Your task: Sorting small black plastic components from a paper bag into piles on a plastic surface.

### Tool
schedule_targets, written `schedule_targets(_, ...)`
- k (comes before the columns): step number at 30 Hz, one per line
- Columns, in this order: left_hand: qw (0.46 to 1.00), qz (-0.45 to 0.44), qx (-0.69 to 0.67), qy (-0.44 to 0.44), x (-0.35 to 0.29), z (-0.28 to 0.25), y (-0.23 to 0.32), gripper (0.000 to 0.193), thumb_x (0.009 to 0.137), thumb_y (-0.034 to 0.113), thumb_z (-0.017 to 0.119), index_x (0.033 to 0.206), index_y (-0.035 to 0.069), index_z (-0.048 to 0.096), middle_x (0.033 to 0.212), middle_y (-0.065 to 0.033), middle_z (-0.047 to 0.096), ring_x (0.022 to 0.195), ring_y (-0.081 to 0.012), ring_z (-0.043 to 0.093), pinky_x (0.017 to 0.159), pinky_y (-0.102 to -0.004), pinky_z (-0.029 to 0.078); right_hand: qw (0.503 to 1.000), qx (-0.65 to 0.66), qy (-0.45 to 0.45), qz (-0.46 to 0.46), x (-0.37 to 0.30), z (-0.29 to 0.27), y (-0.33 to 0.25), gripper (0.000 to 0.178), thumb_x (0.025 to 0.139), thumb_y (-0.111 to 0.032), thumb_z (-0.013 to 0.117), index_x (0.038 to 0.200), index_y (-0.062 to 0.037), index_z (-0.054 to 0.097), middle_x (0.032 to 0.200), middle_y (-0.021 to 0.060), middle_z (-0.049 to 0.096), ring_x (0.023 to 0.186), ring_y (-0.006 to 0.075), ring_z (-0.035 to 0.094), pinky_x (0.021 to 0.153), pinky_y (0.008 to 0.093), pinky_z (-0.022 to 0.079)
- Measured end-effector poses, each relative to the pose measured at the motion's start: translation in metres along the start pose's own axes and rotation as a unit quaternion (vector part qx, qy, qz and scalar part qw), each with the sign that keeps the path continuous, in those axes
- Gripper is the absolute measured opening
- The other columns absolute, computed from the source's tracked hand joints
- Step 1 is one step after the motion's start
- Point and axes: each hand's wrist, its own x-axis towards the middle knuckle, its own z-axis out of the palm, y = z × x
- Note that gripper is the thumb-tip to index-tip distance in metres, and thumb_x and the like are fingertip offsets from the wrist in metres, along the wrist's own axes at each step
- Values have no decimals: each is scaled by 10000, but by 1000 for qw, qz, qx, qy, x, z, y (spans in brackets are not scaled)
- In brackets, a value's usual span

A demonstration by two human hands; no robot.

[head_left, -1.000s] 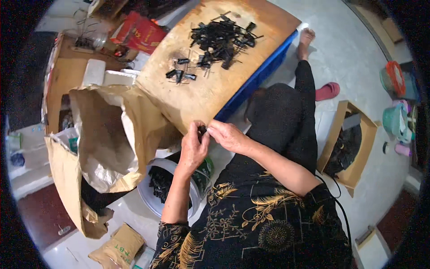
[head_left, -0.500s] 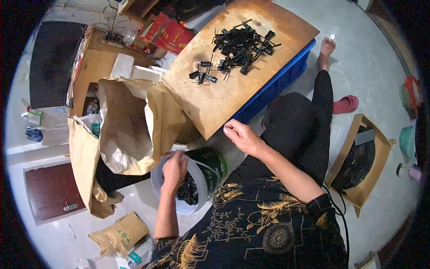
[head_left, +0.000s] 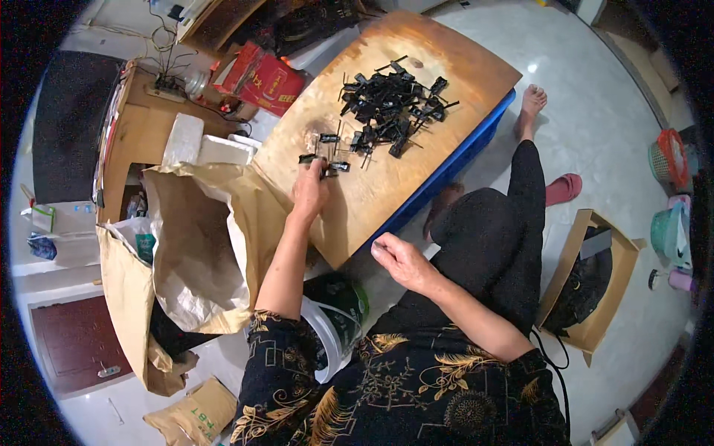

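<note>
My left hand (head_left: 311, 189) reaches over the wooden board (head_left: 387, 189), its fingers pinched on a small black plastic part at the near-left side. A few more black plastic parts (head_left: 339, 166) with thin stems lie right beside the fingertips. Beyond them is a larger heap of the same black parts (head_left: 394, 104). My right hand (head_left: 405, 260) hovers by the board's near corner with its fingers curled together; whatever is in them is hidden. Below my left forearm stands a bucket (head_left: 327, 331) with a white rim and dark green side, its inside mostly covered by my arm.
A large open paper sack (head_left: 256, 223) stands left of the board. The board rests on a blue crate (head_left: 454, 167). On the right are a cardboard box (head_left: 625, 260) with black items and a red slipper (head_left: 563, 189). Another paper bag (head_left: 193, 416) lies at lower left.
My left hand has moved from above the bucket up to the small group of black parts on the board. My right hand stays curled near the board's corner. The view has shifted slightly.
</note>
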Motion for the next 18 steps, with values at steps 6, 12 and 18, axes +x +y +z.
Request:
schedule_targets(6, 999, 12, -18, -47, -27, 1, -2, 230, 726, 48, 516, 953, 79, 511, 875, -192, 514, 831, -389, 506, 718, -450, 411, 999, -23, 1, 34, 4, -1, 2, 183, 883, -189, 505, 886, -6, 491, 672, 26, 472, 635, 95, 436, 584, 265, 396)
schedule_targets(12, 898, -148, -402, -100, -15, 1, -26, 91, 849, 158, 524, 819, 92, 469, 579, 6, 499, 449, -93, 484, 399, -223, 355, 999, -35, 10, 7, 2, 5, 3, 180, 881, -186, 506, 881, -7, 495, 660, 22, 467, 622, 98, 437, 577, 266, 396)
schedule_targets(18, 919, -161, -346, -94, -7, 5, -25, 93, 856, 161, 500, 840, 70, 491, 634, -44, 560, 485, -113, 534, 405, -244, 393, 999, -31, 16, 5, 3, 4, 4, 179, 885, -188, 501, 863, -11, 495, 651, 4, 442, 607, 82, 413, 553, 252, 378)
